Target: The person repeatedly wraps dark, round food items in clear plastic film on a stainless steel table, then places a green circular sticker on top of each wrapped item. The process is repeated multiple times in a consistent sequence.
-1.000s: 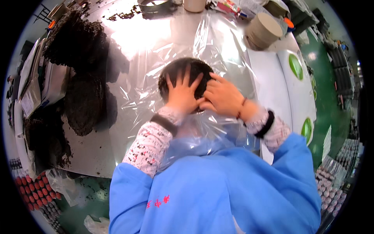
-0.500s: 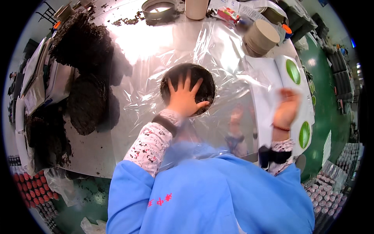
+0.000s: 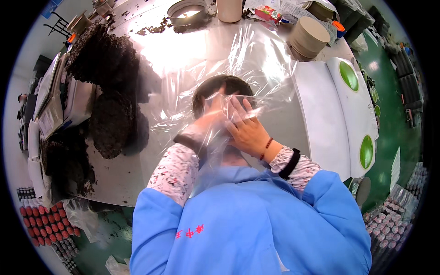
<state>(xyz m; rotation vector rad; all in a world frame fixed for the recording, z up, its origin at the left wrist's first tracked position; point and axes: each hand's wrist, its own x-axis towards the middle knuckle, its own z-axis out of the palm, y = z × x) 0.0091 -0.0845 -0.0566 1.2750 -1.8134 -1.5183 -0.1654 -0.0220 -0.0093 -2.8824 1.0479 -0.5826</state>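
A sheet of clear plastic film lies crinkled over the table. On it rests a round dark mass of crumbly material, its far rim showing beyond my hands. My left hand is over this round mass, partly blurred behind film, with a finger stretched forward. Against it from the right comes my right hand, fingers stretched out and lying flat, its thumb hidden. A raised fold of film crosses the fingertips of both hands. Film also runs down toward my blue smock.
Dark crumbly slabs are stacked at left, beside a box with papers. Along the far side stand a metal ring, a pale cup and a stack of beige discs. White printed sheets lie at right.
My right hand has swung in from the right-hand sheets to meet my left hand, and film has come up over the fingers. The left hand's spread fingers are now less visible.
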